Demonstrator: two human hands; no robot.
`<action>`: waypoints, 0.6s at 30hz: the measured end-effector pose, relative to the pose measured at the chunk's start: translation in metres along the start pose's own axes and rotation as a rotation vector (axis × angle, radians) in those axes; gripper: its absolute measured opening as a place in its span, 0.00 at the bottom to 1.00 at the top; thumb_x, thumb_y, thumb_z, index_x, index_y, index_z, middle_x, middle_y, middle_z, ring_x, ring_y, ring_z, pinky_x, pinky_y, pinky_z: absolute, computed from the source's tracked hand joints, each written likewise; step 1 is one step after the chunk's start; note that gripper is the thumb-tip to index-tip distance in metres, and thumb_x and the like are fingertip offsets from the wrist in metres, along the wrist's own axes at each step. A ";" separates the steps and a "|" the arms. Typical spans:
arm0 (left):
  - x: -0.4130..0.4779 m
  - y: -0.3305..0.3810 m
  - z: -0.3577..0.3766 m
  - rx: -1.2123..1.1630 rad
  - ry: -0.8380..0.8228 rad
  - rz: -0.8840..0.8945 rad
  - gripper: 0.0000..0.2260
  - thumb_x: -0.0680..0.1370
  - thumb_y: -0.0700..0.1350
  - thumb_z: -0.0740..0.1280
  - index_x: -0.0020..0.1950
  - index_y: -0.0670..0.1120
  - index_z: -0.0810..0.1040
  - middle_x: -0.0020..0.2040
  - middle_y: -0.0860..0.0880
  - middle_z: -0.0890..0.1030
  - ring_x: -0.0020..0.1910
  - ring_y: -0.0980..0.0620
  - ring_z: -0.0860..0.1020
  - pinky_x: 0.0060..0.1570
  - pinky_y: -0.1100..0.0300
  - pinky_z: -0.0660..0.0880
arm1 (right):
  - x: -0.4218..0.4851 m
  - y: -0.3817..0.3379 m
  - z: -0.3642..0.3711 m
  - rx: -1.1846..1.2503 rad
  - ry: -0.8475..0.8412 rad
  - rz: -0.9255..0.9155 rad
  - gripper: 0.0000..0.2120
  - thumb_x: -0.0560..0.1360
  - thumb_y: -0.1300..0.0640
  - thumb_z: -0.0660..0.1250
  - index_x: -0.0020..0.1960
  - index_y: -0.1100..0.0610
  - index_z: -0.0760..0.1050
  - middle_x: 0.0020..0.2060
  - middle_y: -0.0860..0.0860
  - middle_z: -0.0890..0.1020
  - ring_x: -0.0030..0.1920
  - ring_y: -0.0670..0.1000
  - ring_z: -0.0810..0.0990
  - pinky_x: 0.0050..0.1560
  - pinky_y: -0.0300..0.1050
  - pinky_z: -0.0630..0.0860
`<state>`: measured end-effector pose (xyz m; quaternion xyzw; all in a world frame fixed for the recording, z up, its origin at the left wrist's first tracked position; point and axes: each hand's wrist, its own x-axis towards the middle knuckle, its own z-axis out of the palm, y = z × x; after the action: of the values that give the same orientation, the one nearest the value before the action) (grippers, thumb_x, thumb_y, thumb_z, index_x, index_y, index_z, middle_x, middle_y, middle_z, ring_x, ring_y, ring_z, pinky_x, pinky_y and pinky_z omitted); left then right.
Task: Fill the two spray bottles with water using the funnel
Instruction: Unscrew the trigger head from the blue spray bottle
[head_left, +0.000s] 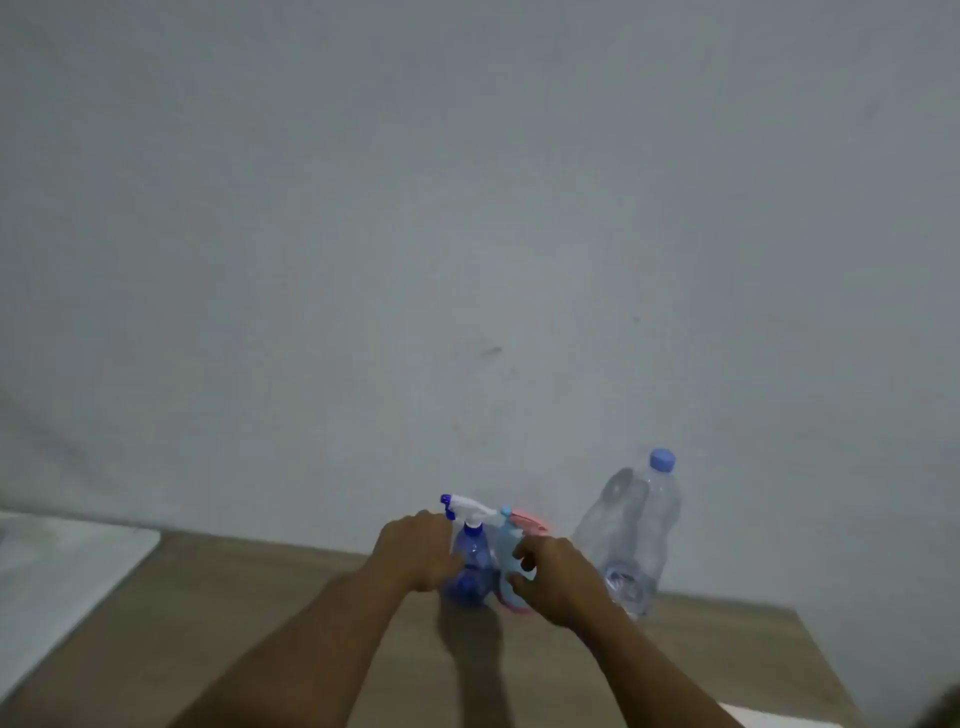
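Blue spray bottle (474, 553) is grasped by left hand (415, 552), pale-blue spray bottle (505, 540) by right hand (557, 577), water bottle (640, 530) stood right.

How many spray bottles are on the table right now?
2. The dark blue spray bottle stands at the left hand; the pale blue and pink spray bottle stands beside it, at the right hand.

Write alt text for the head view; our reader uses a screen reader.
The left hand grips a blue spray bottle and the right hand a pink-topped bottle, side by side on a wooden table. A capped water bottle stands to their right.
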<state>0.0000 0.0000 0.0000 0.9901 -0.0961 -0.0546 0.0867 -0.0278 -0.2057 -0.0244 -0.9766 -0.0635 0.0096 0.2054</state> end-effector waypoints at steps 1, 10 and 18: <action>0.005 -0.005 0.012 -0.011 -0.027 -0.004 0.17 0.76 0.58 0.62 0.54 0.46 0.77 0.54 0.46 0.81 0.51 0.45 0.80 0.46 0.56 0.73 | 0.006 0.002 0.013 0.018 -0.024 0.014 0.14 0.75 0.46 0.68 0.57 0.51 0.79 0.53 0.49 0.83 0.51 0.50 0.82 0.52 0.45 0.79; 0.065 -0.032 0.102 -0.289 -0.058 -0.044 0.18 0.76 0.59 0.60 0.61 0.50 0.71 0.58 0.46 0.79 0.52 0.45 0.80 0.48 0.54 0.75 | 0.066 0.015 0.110 0.468 -0.020 0.071 0.07 0.82 0.59 0.60 0.56 0.53 0.76 0.47 0.44 0.80 0.46 0.41 0.79 0.47 0.32 0.74; 0.079 -0.037 0.131 -0.436 0.022 -0.008 0.26 0.75 0.60 0.59 0.73 0.64 0.59 0.62 0.52 0.79 0.54 0.47 0.80 0.53 0.50 0.78 | 0.078 0.028 0.143 0.576 0.031 0.033 0.16 0.81 0.66 0.57 0.63 0.51 0.73 0.53 0.43 0.80 0.51 0.37 0.79 0.55 0.33 0.75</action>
<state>0.0677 -0.0013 -0.1423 0.9488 -0.0773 -0.0636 0.2997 0.0469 -0.1644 -0.1657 -0.8791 -0.0393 0.0156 0.4748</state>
